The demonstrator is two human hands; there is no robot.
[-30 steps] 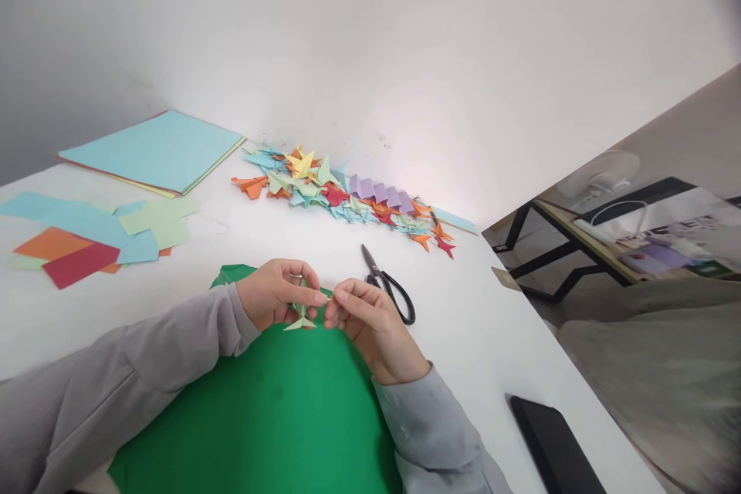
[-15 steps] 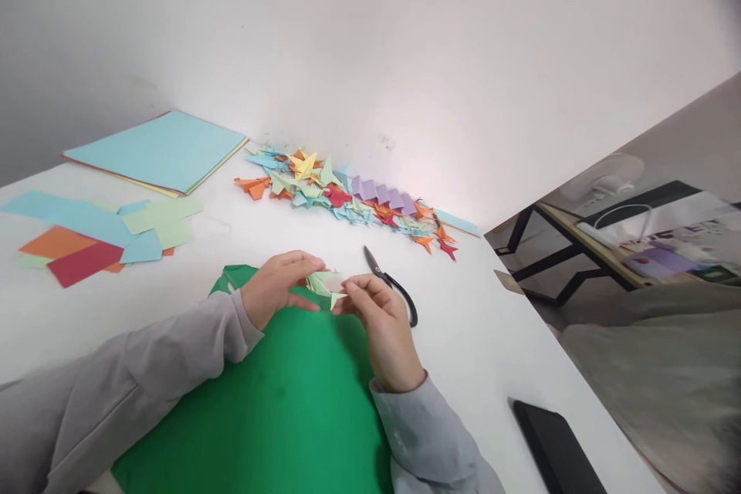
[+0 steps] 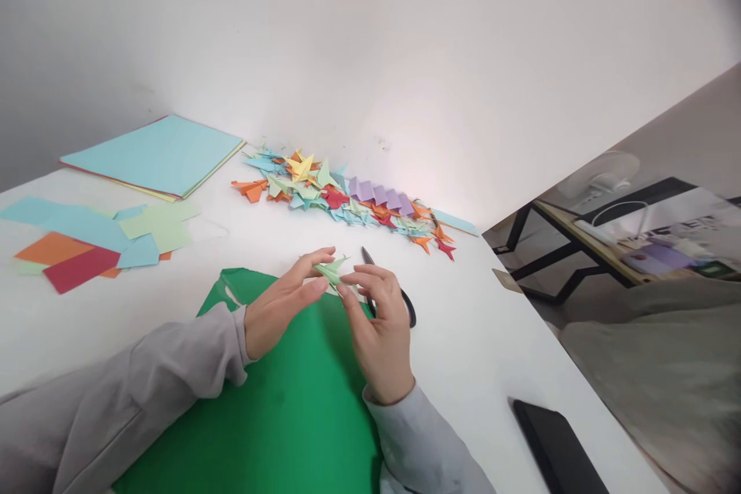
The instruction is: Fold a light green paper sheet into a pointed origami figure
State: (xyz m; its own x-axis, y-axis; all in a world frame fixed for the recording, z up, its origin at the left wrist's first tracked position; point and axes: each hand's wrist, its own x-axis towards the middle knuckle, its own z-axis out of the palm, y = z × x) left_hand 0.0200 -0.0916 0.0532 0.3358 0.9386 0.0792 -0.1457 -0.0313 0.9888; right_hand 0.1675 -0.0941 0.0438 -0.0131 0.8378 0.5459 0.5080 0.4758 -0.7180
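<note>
A small light green origami piece (image 3: 331, 270) with pointed ends is between my two hands, above the upper part of a green sheet (image 3: 278, 401). My left hand (image 3: 281, 309) has it by the left side, thumb below and fingers behind. From the right, the thumb and fingertips of my right hand (image 3: 382, 332) pinch its near end. Black-handled scissors (image 3: 410, 310) lie just beyond my right hand, which partly covers them. Past both hands, a row of colourful folded paper figures (image 3: 336, 197) runs along the wall.
At the left lie loose coloured paper pieces (image 3: 86, 247) and a stack of large sheets (image 3: 156, 154). A black phone-like slab (image 3: 556, 444) rests near the table's right edge. Beyond that edge stands another table (image 3: 579, 235).
The light green origami piece has been turned, and its pointed tip now faces up and away. My left hand has shifted lower, its thumb now on the paper's near side.
</note>
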